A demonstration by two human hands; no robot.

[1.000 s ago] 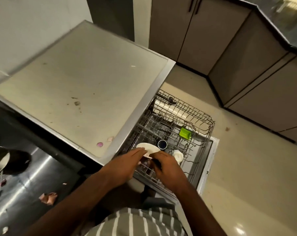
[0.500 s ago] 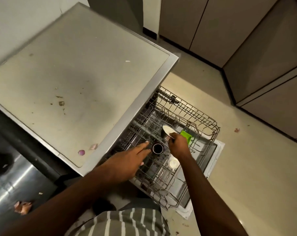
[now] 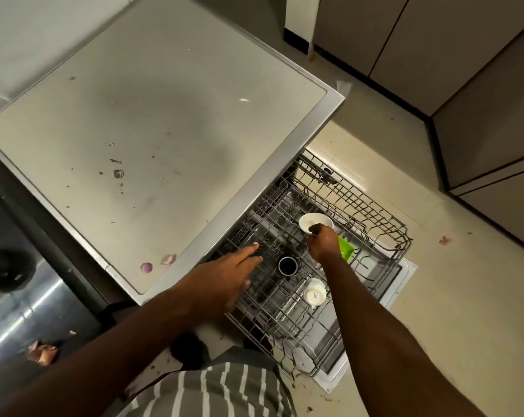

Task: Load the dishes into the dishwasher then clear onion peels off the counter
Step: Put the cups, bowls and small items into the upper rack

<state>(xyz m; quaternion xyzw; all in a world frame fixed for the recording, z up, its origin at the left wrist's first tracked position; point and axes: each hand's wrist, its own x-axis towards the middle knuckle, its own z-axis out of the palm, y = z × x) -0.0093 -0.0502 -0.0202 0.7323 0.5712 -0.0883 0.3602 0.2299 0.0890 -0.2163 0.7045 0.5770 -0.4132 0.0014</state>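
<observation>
Right hand (image 3: pixel 323 243) first: we see it curled around the near rim of a small white ceramic saucer (image 3: pixel 314 221), holding it tilted over the far part of the pulled-out grey wire dishwasher rack (image 3: pixel 384 224); the fingers themselves are hidden beneath the back of the hand, and we cannot tell whether the saucer touches the wires. Our left hand (image 3: pixel 224 275) reaches flat over the rack's near-left side, fingers straight and holding nothing; whether the fingertips touch the wires is hard to make out. Between the two hands a dark round cup (image 3: pixel 288 265) sits mouth-up in the rack, and an upturned white cup (image 3: pixel 314 293) lies just beside the right forearm. A bright green plastic piece (image 3: pixel 346 247) is partly covered by the right hand, so its shape stays unclear. On the pale stained surface (image 3: pixel 152 115), near its front edge, lie a purple onion peel (image 3: pixel 146 267) and a pinkish onion peel (image 3: pixel 168 259). More brownish peel scraps (image 3: pixel 42 353) rest on the steel area at lower left, blurred.
</observation>
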